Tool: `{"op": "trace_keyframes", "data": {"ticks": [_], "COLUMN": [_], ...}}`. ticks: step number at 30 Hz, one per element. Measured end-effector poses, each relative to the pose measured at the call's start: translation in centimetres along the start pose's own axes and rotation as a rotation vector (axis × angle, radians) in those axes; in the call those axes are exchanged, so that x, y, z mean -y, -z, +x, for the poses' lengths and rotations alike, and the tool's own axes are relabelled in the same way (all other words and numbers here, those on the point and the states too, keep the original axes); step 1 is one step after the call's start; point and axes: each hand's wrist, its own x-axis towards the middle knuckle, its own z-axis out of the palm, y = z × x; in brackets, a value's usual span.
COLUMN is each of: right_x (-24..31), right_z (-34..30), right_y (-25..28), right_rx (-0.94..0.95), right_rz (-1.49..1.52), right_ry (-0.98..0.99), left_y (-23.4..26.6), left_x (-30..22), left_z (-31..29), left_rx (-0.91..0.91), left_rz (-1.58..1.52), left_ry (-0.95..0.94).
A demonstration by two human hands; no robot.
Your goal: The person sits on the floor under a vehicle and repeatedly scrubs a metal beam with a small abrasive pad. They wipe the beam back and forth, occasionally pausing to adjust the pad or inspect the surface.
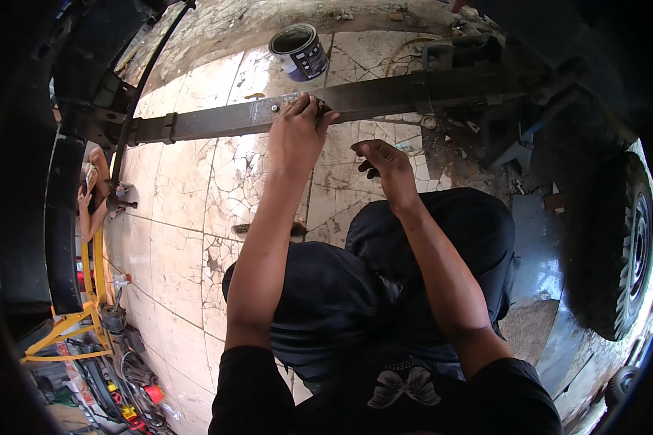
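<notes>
A long dark leaf spring [374,98] with clamp bands spans the view from left to right in front of me. Its middle has a paler, worn patch with a small bolt head [274,108]. On top of that middle part lies my left hand [301,127], fingers bent and thumb closed around a small dark shape I cannot make out. My right hand [388,165] is held off the spring, to the right and nearer to me. Its blackened fingers are curled, with the thumb against a dark bit at the fingertips whose kind is unclear.
Beyond the spring stands an open paint can [298,54] on cracked floor tiles [174,181]. A tyre [633,246] is at the right. Another person's arm [94,196] shows at the left, above a yellow metal stand [72,330] and cluttered tools. Below my left forearm lies a dark-handled object [241,228].
</notes>
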Motion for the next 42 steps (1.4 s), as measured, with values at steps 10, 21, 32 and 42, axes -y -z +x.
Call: {"op": "trace_keyframes", "data": {"ticks": [10,21,32,42], "right_x": [-0.3,0.1,0.2,0.3], "right_z": [0.2,-1.0,-1.0,-0.8], "right_y": [0.2,0.8,1.8,0.9], "right_rx": [0.001,0.016,0.007,0.066], "right_rz": [-0.004,0.112,0.188,0.102], "right_ry": [0.042,0.133,0.240,0.266], "left_y": [-0.9,-2.0,-1.2,-1.5], "left_x": [-0.9,-2.7,-0.5,-1.3], "left_z": [-0.6,-2.5,-2.0,-1.5], "left_rx": [-0.161,-0.091,-0.018,0.018], "left_rz": [-0.184,0.011,-0.054,-0.096], "left_ry": [0.127,0.018,-0.151,-0.056]}}
